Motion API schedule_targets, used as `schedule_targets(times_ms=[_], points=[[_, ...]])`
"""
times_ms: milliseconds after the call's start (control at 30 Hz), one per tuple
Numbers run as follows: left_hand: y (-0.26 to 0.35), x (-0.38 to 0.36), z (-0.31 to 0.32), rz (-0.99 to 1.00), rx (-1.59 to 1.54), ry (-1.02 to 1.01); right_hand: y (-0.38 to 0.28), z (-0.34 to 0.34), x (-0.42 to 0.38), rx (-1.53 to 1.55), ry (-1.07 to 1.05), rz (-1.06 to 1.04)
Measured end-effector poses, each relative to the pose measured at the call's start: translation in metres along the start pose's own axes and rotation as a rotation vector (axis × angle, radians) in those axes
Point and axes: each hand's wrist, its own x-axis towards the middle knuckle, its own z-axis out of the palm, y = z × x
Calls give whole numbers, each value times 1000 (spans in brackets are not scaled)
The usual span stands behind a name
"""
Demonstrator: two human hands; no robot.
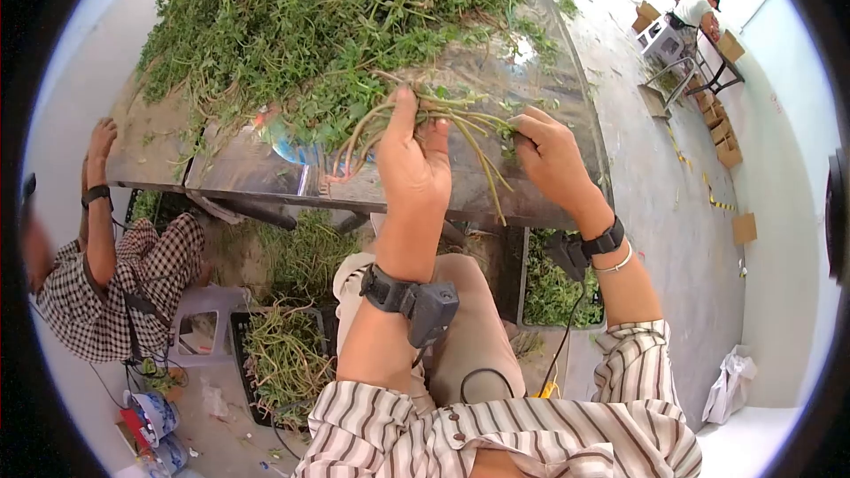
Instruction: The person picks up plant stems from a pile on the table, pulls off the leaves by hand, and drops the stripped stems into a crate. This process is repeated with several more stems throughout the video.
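My left hand (414, 155) is closed around a small bunch of leafy green stems (474, 115), raised over the near edge of the table. Bare stem ends fan out to the right, and a few droop past the table edge. To the right, my right hand (556, 158) pinches with thumb and forefinger at the tip of a green stem, where a bit of leaf shows. Behind both hands a large heap of leafy greens (336, 22) covers much of the dark table (252, 170).
Below the table stand a black crate of stems (288, 363) at left and a crate of leafy pieces (558, 296) at right. A person in a checked shirt (84, 301) sits at left. Another person (695, 9) works far right near cardboard boxes (728, 150).
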Motion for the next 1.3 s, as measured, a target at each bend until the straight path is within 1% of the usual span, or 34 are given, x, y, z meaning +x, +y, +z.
schedule_targets(times_ms=[167, 233, 367, 467, 567, 633, 667, 733, 767, 833, 867, 933, 1067, 1133, 1167, 1233, 1267, 1300], points=[[0, -1, 0, 8, -4, -28, 9, 9, 8, 17, 70, -35], [1, -3, 2, -8, 7, 18, 11, 11, 10, 23, 37, -7], [-1, -1, -1, -14, 3, 20, 13, 15, 15, 41, 38, 19], [-2, -5, 5, -21, 11, 53, 14, 13, 18, -23, 59, 13], [-2, -4, 7, -8, -49, 90, 16, 12, 21, -23, 31, 25], [-2, -3, 5, 5, -41, 66, 16, 11, 22, 98, 45, 34], [-1, -2, 4, 6, -41, 66, 17, 11, 22, 99, 44, 33], [1, -1, 1, 0, -17, 39, 17, 11, 23, 211, 31, 139], [2, 0, 0, 2, -17, 41, 17, 9, 23, 212, 29, 138], [5, 1, 1, 7, -38, 38, 8, 0, 22, 576, -128, 510], [5, 1, 1, 7, -39, 39, 11, 1, 22, 576, -129, 511], [6, 3, -1, 39, -39, 46, 17, 5, 20, 711, -99, 379], [9, 4, 0, 40, -57, 86, 19, 2, 18, 709, -116, 324], [9, 3, 0, 30, -50, 93, 18, 2, 16, 585, -41, 299], [9, 2, 0, 29, -49, 93, 18, 2, 16, 586, -41, 300], [5, 0, 1, 20, -26, 66, 18, 4, 16, 275, 67, 59], [5, -2, 2, 21, -25, 65, 16, 4, 17, 277, 68, 59], [4, -3, 3, 14, -27, 73, 12, 2, 17, 252, 40, 125]])
